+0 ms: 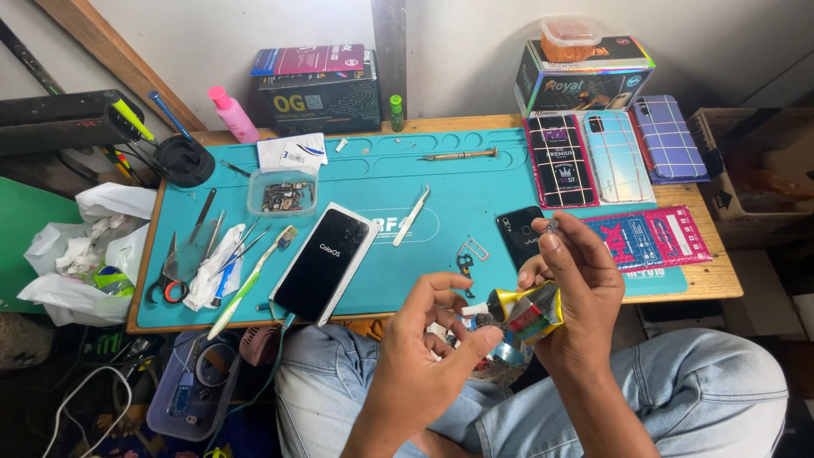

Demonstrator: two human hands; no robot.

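Two hands work over the lap, before a teal mat. Phone lies lit, left of centre. Left hand half-curled, fingertips at the nozzle of a glue tube. Right hand grips the tube, fingertips pinching a tiny part; gluing seems underway.

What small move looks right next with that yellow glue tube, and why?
Probably bring the tiny part pinched in the right hand down to the glue tube nozzle, which the left hand fingers touch: the two sit close but apart.
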